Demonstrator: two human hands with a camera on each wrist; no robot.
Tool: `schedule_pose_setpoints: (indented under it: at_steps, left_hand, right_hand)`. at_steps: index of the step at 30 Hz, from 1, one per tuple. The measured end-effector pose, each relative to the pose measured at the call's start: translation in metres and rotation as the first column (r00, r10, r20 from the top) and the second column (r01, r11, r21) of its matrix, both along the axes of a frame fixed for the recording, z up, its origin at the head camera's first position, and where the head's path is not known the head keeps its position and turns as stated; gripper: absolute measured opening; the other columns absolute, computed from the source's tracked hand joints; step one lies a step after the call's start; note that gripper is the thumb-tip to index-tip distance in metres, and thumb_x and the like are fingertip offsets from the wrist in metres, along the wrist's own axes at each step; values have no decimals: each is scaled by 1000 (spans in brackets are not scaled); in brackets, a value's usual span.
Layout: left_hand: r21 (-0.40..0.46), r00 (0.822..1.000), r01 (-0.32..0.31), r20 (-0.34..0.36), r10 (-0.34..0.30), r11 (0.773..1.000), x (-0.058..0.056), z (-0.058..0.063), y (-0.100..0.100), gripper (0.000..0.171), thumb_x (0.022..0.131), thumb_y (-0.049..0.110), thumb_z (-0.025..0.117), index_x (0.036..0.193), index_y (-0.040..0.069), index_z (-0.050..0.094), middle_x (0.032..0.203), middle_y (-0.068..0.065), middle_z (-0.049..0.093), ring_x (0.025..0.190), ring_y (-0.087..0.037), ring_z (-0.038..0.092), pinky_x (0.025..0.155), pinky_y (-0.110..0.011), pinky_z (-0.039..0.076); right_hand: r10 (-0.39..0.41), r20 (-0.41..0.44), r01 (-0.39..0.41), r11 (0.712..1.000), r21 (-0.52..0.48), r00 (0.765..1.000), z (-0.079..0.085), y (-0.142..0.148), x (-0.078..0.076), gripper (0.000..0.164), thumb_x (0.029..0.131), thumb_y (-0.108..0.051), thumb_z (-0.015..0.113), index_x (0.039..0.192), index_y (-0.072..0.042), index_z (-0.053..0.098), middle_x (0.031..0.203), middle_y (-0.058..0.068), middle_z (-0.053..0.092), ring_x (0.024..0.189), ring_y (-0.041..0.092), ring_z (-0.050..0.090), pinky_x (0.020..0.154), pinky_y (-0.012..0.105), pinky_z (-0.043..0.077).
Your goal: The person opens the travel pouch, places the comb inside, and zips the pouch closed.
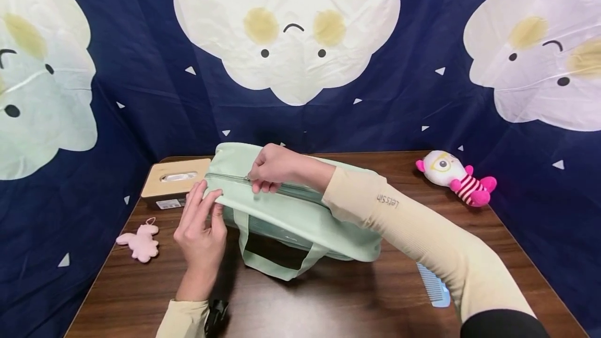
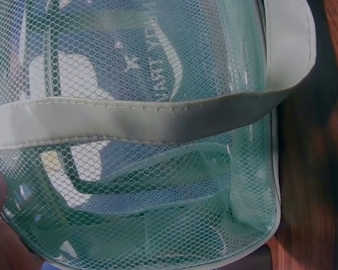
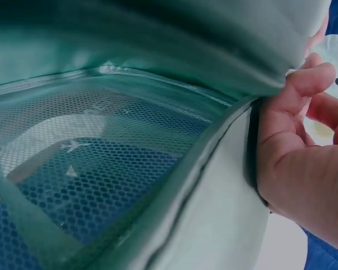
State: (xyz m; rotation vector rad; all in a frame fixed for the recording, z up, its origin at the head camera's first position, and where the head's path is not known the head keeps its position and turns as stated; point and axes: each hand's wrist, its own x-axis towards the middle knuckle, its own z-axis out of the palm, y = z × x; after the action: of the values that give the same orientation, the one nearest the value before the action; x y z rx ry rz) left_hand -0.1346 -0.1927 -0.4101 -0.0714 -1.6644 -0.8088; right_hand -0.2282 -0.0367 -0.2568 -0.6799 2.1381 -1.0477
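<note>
A mint-green zippered bag with mesh sides stands on the wooden table, its front handle hanging down. My right hand pinches the zipper pull near the left end of the bag's top. The right wrist view shows the parted opening and the mesh interior; the pull itself is hidden there. At the bag's left end, my left hand holds the top corner, fingers over the edge and thumb at the front. The left wrist view catches part of that hand beside the mesh.
Behind my left hand is a wood-topped tissue box. A pink plush charm lies at the left. Over at the right are a pink-and-white plush toy and a blue comb, partly under my right sleeve. A dark blue cloud-print curtain surrounds the table.
</note>
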Motion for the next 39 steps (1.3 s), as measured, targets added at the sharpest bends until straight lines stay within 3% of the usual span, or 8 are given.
schedule_pose_setpoints:
  at_steps: [8,15,25,31,39]
  left_hand:
    - [-4,1000,9,6,-9,1000,1,-1,3,23,78,-14,79,98,-3,78,122,-24,72,116,-48,67,116,-39,45]
    - [-9,1000,6,-4,-6,1000,2,-2,3,24,78,-13,79,99,-2,79,122,-23,72,121,-40,67,116,-40,45]
    - [-24,1000,18,-15,-18,1000,3,-3,7,21,80,-9,80,99,-2,79,122,-23,72,118,-45,67,116,-41,45]
    - [-31,1000,15,-17,-16,999,4,-2,5,17,83,-4,79,100,-2,79,122,-23,72,116,-47,67,116,-41,45]
    - [-37,1000,15,7,-15,999,7,-1,2,17,84,-5,78,101,-1,79,124,-22,72,125,-34,65,116,-42,44]
  right_hand:
    - [-6,-1,6,1000,5,1000,-3,-16,-9,28,104,-6,57,81,3,70,61,0,64,53,9,55,53,20,50]
    - [1,-3,-1,1000,21,1000,-3,-27,-12,31,105,-8,57,77,0,70,60,0,64,52,9,55,53,19,50]
    - [-8,15,7,1000,15,1000,-8,-42,-16,32,104,-8,57,75,0,69,58,0,62,50,8,53,52,18,49]
    - [7,-15,-7,1000,19,1000,-10,-50,-17,35,104,-8,57,71,-2,69,56,0,61,50,7,53,51,18,48]
    - [15,-22,-14,1000,21,1000,-13,-62,-16,34,104,-7,56,72,-2,67,56,-1,60,48,6,51,50,17,46]
